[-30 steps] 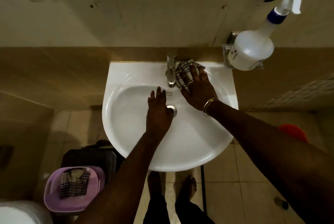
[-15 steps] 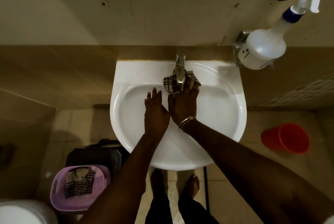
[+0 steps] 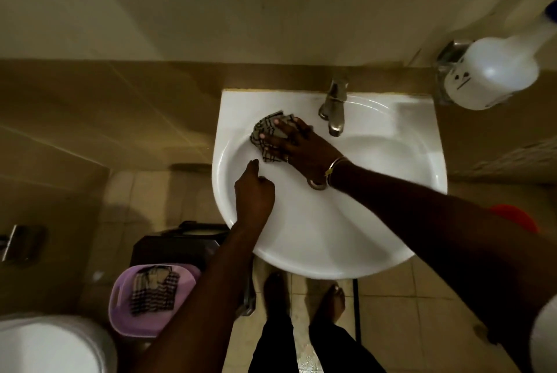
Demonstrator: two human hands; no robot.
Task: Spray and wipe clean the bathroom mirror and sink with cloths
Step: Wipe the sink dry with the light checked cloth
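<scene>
Your right hand [image 3: 301, 146] lies flat on the crumpled black-and-beige checked cloth [image 3: 265, 139], its fingers [image 3: 272, 141] straight and spread apart, pressing the cloth down rather than gripping it. The cloth sits on the back left shoulder of the white ceramic sink [image 3: 376, 222], where the rim dips into the bowl, just left of the chrome tap [image 3: 333, 110] and apart from it. A thin gold bangle [image 3: 334, 166] circles that wrist, which crosses over the round metal drain [image 3: 316, 184] and partly hides it. Your left hand [image 3: 254, 191] rests against the inner left wall of the bowl, close below the cloth without touching it; its fingers seem curled under with one pointing up toward the cloth, and it holds nothing that shows, though the dim light makes this hard to read. A white plastic spray bottle [image 3: 491, 77] sits tilted in a metal wall holder to the right of the sink. On the floor to your left stands a lilac plastic basket [image 3: 120, 306] with a second checked cloth [image 3: 153, 291] lying inside. A red plastic bucket [image 3: 512, 216] peeks out behind your right forearm.
</scene>
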